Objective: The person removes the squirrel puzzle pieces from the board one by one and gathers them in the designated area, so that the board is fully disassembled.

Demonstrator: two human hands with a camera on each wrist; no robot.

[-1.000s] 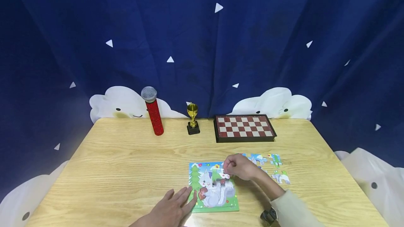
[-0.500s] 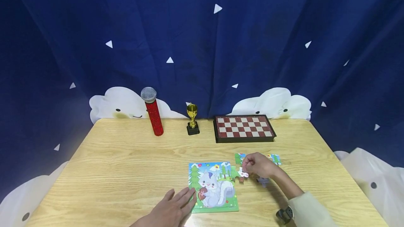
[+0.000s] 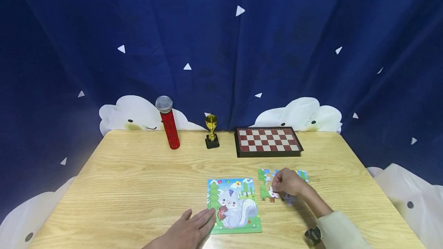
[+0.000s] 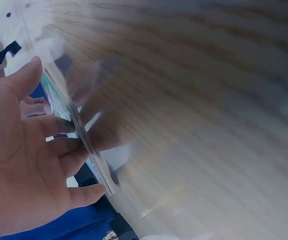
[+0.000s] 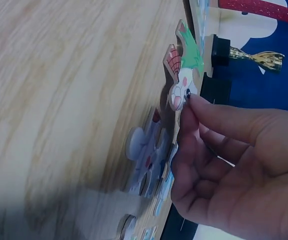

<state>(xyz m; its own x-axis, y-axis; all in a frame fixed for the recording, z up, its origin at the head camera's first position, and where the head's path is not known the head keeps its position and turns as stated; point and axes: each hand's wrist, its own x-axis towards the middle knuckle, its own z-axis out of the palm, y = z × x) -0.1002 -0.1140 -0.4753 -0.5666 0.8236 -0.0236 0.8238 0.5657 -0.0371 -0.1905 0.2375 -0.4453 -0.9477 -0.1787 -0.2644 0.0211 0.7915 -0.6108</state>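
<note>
"Fingers (image 3: 205, 219) of the left hand (image 3: 184, 231) lie nearly straight and spread against the squirrel-picture board (image 3: 238, 224); why there, do we think?"

"Probably to keep it from sliding on the worktop (image 3: 138, 176). They hold nothing; we see them only resting at its left edge."

"And the right hand (image 3: 290, 182)?"

"Its fingers are closed in a pinch on a tree-and-paw jigsaw piece (image 5: 189, 55), just right of the board. We suppose gripping one end leaves most print visible. Whether it touches the wood, we can't tell."

"Near it we find a grey jigsaw piece (image 5: 146, 165) and, beyond, sky-and-tree pieces (image 3: 303, 175), likely laid flat so each shows."

"We'd judge them thin and stiff, knobbed and notched, on pale grained wood."

"Farther off we have a black-rimmed chessboard (image 3: 268, 140), a gold trophy (image 3: 211, 123) and a glittery red microphone (image 3: 170, 129) with mesh head, seemingly set back from the hands. Behind hangs a navy curtain (image 3: 207, 30) with white triangles."
</note>
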